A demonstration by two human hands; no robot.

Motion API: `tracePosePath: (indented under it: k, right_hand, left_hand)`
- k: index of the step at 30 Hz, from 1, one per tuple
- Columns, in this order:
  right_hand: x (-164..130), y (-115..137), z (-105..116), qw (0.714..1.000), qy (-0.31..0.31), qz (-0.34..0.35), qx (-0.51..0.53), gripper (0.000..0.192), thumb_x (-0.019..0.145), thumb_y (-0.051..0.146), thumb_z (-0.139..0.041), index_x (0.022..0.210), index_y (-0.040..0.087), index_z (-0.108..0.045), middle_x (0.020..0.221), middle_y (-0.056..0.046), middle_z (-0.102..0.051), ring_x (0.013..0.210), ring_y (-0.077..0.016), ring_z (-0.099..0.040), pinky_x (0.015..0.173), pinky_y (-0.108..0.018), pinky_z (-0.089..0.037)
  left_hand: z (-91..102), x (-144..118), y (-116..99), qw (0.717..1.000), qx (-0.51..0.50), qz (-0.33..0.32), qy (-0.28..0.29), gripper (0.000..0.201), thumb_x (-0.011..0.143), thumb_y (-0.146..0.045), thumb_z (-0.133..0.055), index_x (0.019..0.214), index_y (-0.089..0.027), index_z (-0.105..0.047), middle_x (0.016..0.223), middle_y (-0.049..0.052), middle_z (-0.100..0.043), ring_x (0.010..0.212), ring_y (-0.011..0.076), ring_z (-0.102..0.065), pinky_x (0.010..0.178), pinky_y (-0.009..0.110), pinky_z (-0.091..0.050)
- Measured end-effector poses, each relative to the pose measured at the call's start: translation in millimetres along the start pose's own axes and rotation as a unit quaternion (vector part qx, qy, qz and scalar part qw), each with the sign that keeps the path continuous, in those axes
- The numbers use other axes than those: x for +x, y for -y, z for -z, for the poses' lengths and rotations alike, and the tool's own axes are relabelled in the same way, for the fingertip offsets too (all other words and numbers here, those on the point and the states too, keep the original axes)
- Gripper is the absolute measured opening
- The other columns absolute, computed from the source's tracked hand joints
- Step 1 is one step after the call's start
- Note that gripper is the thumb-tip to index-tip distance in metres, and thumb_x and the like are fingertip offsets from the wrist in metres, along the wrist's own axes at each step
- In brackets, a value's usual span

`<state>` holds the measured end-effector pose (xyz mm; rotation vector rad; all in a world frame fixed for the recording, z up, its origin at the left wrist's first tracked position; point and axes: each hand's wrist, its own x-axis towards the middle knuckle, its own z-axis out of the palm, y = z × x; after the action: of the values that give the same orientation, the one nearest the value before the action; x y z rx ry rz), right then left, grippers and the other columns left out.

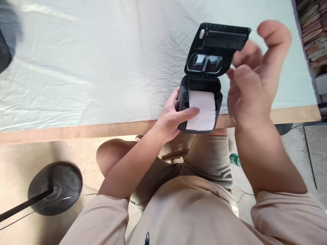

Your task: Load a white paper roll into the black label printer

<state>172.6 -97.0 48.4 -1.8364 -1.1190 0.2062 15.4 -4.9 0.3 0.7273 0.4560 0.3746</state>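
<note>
My left hand (170,117) grips a black portable receipt printer (218,117) over the table's front edge. Its thumb presses on the white paper (203,100) in the printer's compartment. Raised on its hinge, the printer's lid (190,61) shows a dark roller (226,39) and a clear window on its inner side. Just right of the lid is my right hand (255,75), slightly blurred, with its fingers bent but apart and nothing visible in them. Some of its fingertips come close to the lid's edge; whether they touch it I cannot tell.
A pale wrinkled sheet (102,68) covers the table, with a wooden strip (76,132) along its front edge. On the floor stand a round black base (63,183) with a pole and a green can (235,159). A brick stack (315,37) is at right.
</note>
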Motion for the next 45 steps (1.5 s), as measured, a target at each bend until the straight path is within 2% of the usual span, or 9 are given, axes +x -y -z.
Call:
tracePosePath:
  k: [6, 11, 20, 26, 31, 34, 36, 40, 45]
  right_hand:
    - [-5, -16, -14, 0.983, -0.028, -0.052, 0.175, 0.033, 0.102, 0.049, -0.048, 0.133, 0.036, -0.05, 0.136, -0.008, -0.068, 0.141, -0.0287, -0.067, 0.116, -0.053, -0.061]
    - [-25, -27, -20, 0.962, 0.121, -0.064, 0.235, 0.077, 0.086, 0.067, -0.085, 0.147, 0.041, -0.046, 0.132, -0.003, -0.069, 0.106, -0.0263, -0.077, 0.082, -0.042, -0.069]
    - [-37, -25, -17, 0.956, 0.133, -0.043, 0.259, 0.067, 0.096, 0.054, -0.083, 0.151, 0.047, -0.044, 0.131, 0.0, -0.069, 0.099, -0.0196, -0.075, 0.074, -0.034, -0.07]
    - [-37, -22, -2, 0.992, 0.044, 0.021, 0.119, 0.059, 0.098, 0.048, -0.075, 0.153, 0.039, -0.057, 0.165, -0.005, -0.061, 0.158, -0.0286, -0.06, 0.127, -0.051, -0.061]
    - [-35, -8, 13, 0.988, 0.121, 0.039, 0.086, 0.074, 0.088, 0.031, -0.082, 0.157, 0.042, -0.056, 0.169, -0.002, -0.058, 0.157, -0.0277, -0.061, 0.136, -0.054, -0.054]
    - [-31, 3, 21, 0.994, 0.096, 0.058, 0.012, 0.07, 0.086, 0.032, -0.085, 0.152, 0.036, -0.062, 0.16, -0.006, -0.063, 0.154, -0.0309, -0.062, 0.122, -0.053, -0.063]
    - [-27, 11, 22, 0.994, 0.032, 0.082, -0.063, 0.057, 0.088, 0.04, -0.088, 0.141, 0.028, -0.069, 0.134, -0.008, -0.072, 0.126, -0.0292, -0.073, 0.1, -0.049, -0.066]
    - [-19, 25, 19, 0.986, -0.095, 0.097, -0.093, 0.028, 0.106, 0.052, -0.073, 0.12, 0.027, -0.071, 0.123, -0.001, -0.071, 0.073, -0.0091, -0.065, 0.069, -0.036, -0.056]
    - [-8, 24, 21, 0.983, -0.04, 0.133, -0.119, 0.015, 0.105, 0.04, -0.07, 0.113, 0.026, -0.069, 0.118, -0.002, -0.074, 0.093, -0.0154, -0.075, 0.077, -0.035, -0.059]
  left_hand:
    - [-0.2, -2, 1, 1.0, 0.013, -0.004, -0.016, 0.078, 0.059, -0.04, -0.106, 0.126, -0.03, -0.067, 0.102, 0.0, -0.08, 0.111, 0.0329, -0.082, 0.101, 0.046, -0.065]
    - [-0.8, -3, 1, 1.0, -0.022, -0.015, -0.002, 0.064, 0.076, -0.061, -0.095, 0.126, -0.031, -0.07, 0.114, 0.007, -0.083, 0.122, 0.0372, -0.079, 0.093, 0.044, -0.067]
    - [-1.9, -1, 2, 0.999, -0.037, -0.008, 0.009, 0.044, 0.085, -0.059, -0.089, 0.115, -0.03, -0.077, 0.116, 0.006, -0.087, 0.14, 0.0384, -0.076, 0.11, 0.047, -0.07]
    - [-7.8, 3, 2, 0.992, -0.107, 0.031, -0.05, 0.043, 0.111, -0.059, -0.056, 0.113, -0.023, -0.078, 0.123, 0.007, -0.088, 0.148, 0.0335, -0.073, 0.128, 0.045, -0.062]
    - [-5.3, 5, 0, 0.991, -0.104, 0.042, -0.069, 0.043, 0.112, -0.059, -0.057, 0.112, -0.021, -0.077, 0.118, 0.007, -0.088, 0.144, 0.032, -0.076, 0.125, 0.046, -0.064]
    - [-6.8, 7, -1, 0.99, -0.109, 0.049, -0.08, 0.04, 0.114, -0.055, -0.055, 0.112, -0.021, -0.076, 0.11, 0.005, -0.088, 0.141, 0.0305, -0.077, 0.124, 0.046, -0.064]
    - [-8.3, 7, -1, 0.988, -0.112, 0.044, -0.092, 0.039, 0.115, -0.052, -0.051, 0.111, -0.022, -0.075, 0.105, 0.004, -0.087, 0.142, 0.0297, -0.076, 0.127, 0.047, -0.062]
    - [-8.3, 5, -1, 0.992, -0.118, 0.027, -0.044, 0.035, 0.11, -0.054, -0.061, 0.102, -0.024, -0.075, 0.097, 0.003, -0.086, 0.148, 0.0347, -0.073, 0.131, 0.05, -0.06]
    - [-6.5, 3, -1, 0.995, -0.1, 0.005, 0.011, 0.028, 0.104, -0.05, -0.068, 0.111, -0.024, -0.078, 0.109, 0.002, -0.087, 0.145, 0.035, -0.075, 0.124, 0.049, -0.063]
